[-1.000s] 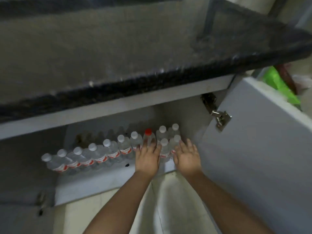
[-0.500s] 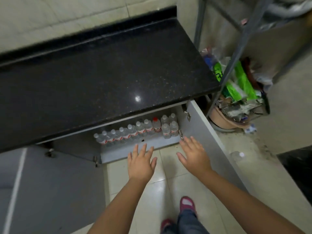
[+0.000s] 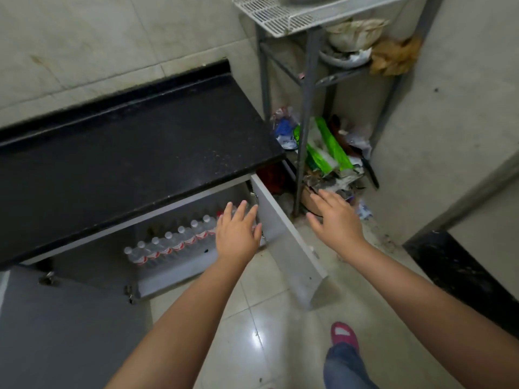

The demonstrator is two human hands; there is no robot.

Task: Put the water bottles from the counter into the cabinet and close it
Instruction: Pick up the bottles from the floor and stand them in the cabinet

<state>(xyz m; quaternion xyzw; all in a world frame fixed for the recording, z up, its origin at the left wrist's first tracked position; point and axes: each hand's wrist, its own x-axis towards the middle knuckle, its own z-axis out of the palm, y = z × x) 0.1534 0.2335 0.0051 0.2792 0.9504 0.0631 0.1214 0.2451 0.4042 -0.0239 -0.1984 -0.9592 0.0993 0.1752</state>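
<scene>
From the head view, a row of water bottles (image 3: 171, 244) stands inside the cabinet (image 3: 174, 279) under the black tabletop (image 3: 126, 153). Seven white caps can be counted, plus one red cap partly hidden behind the left hand; more bottles may stand behind that hand, but I cannot tell. The tabletop itself carries no bottle. Two cabinet doors are open: the right door (image 3: 289, 242) swings out over the tiled floor (image 3: 266, 332), and the left door (image 3: 70, 332) fills the lower left corner.

The left hand (image 3: 238, 234) hovers in front of the bottles with fingers straight and spread, holding nothing. The right hand (image 3: 337, 217) hangs released over the far side of the right door, fingers loose, touching nothing that I can see. One metal rack (image 3: 306, 108) with clutter stands right of the tabletop. One red shoe (image 3: 344, 334) shows below.

Compared with half a second ago, the camera has risen and both hands have lifted away from the cabinet opening; the right hand has moved out beyond the right door.
</scene>
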